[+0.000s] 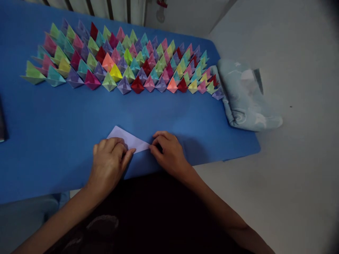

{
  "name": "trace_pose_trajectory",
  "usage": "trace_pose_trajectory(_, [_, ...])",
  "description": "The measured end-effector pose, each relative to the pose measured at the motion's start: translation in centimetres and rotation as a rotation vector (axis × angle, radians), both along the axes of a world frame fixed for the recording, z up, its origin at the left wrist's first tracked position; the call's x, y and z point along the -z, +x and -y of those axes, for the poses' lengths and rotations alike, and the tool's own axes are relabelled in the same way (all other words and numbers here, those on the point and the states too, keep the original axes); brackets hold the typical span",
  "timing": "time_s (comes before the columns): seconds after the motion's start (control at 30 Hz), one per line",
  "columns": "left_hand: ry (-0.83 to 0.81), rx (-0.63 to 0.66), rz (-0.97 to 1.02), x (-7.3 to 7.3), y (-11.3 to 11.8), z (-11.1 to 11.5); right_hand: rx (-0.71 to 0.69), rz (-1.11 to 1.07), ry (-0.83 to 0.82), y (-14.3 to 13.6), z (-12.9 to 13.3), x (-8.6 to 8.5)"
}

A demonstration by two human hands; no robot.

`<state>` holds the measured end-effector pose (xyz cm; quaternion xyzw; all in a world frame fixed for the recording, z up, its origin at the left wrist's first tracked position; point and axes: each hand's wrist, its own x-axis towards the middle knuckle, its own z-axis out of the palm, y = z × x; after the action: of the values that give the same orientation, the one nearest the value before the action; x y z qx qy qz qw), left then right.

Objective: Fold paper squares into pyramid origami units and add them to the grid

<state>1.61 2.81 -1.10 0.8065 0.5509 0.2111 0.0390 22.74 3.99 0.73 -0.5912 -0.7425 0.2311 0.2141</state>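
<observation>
A pale lilac sheet of paper [135, 141], folded to a tapering shape, lies near the front edge of the blue table surface [79, 116]. Over its left part rests my left hand [109, 155], fingers curled and thumb pressed on the paper's lower edge. The pointed right tip is pinched between thumb and fingers of my right hand [168, 150]. Part of the paper is hidden under my left hand. Beyond my hands stand several rows of small folded paper boats [108, 82] in many colours.
At the table's right end lies a folded grey-green patterned cloth [238, 95], touching the last boats. A dark object [2, 123] shows at the left edge. Behind the table are pale slats [100, 8] and a white wall [299, 70]. A blue-grey seat [26, 215] is at lower left.
</observation>
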Motion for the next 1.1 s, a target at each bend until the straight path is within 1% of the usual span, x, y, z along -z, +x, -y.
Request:
trace_pose_trajectory(0.17, [-0.002,-0.006,-0.040,0.1,-0.3,0.1,-0.019,0.003,-0.037,0.0,-0.1,-0.4])
trace_pose_trajectory(0.3, [-0.005,0.004,-0.031,0.3,-1.2,0.1,-0.015,0.005,-0.078,-0.1,-0.2,-0.7])
trace_pose_trajectory(0.4, [-0.017,0.017,-0.032,0.1,-1.8,0.2,-0.012,0.015,-0.088,-0.1,-0.3,-0.8])
trace_pose_trajectory(0.47, [-0.022,0.036,-0.044,-0.3,-1.8,0.4,-0.017,0.026,-0.097,-0.1,-0.4,-0.9])
trace_pose_trajectory(0.53, [-0.008,0.124,-0.071,-0.6,-1.3,0.5,-0.021,0.033,-0.109,-0.2,-0.5,-0.9])
trace_pose_trajectory(0.63, [0.064,0.329,-0.145,-1.0,-0.3,0.5,-0.019,0.039,-0.118,-0.3,-0.6,-1.0])
trace_pose_trajectory(0.67, [0.087,0.375,-0.173,-1.0,0.0,0.5,-0.019,0.044,-0.116,-0.3,-0.6,-1.0])
trace_pose_trajectory(0.73, [0.124,0.415,-0.215,-1.1,0.0,0.8,-0.021,0.056,-0.106,-0.3,-0.6,-0.9])
trace_pose_trajectory(0.87, [0.169,0.390,-0.229,-1.2,-1.5,2.0,-0.038,0.102,-0.089,-0.4,-0.4,-1.0])
trace_pose_trajectory(0.97, [0.166,0.346,-0.214,-1.3,-2.4,3.1,-0.072,0.203,-0.080,-0.9,-0.1,-1.4])
trace_pose_trajectory(1.03, [0.153,0.310,-0.185,-1.2,-2.4,3.4,-0.086,0.255,-0.069,-1.2,0.1,-1.7])
trace_pose_trajectory(1.1, [0.147,0.275,-0.143,-1.0,-2.2,3.3,-0.093,0.246,-0.063,-1.5,0.3,-1.9])
